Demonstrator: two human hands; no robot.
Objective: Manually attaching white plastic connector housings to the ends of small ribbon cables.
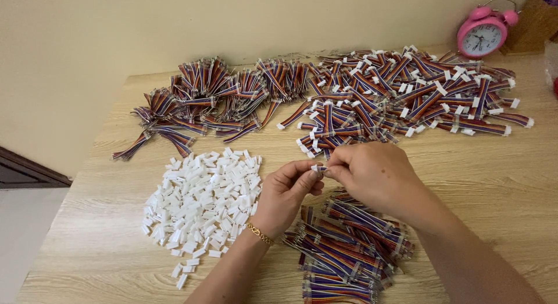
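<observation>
free: bare table (494,176) to your right | blocked: white plugs (203,205) left; cable heaps (372,95) ahead; cables (349,251) under your hands

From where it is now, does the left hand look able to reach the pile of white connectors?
Probably yes. The left hand sits right beside the pile of white connectors, with only bare table between. Its fingers now pinch a small white piece together with the right hand.

connector pile (203,205) left of hands, cable bundles (349,246) beneath them, finished cables (407,95) behind, clock (482,34) far right
</observation>
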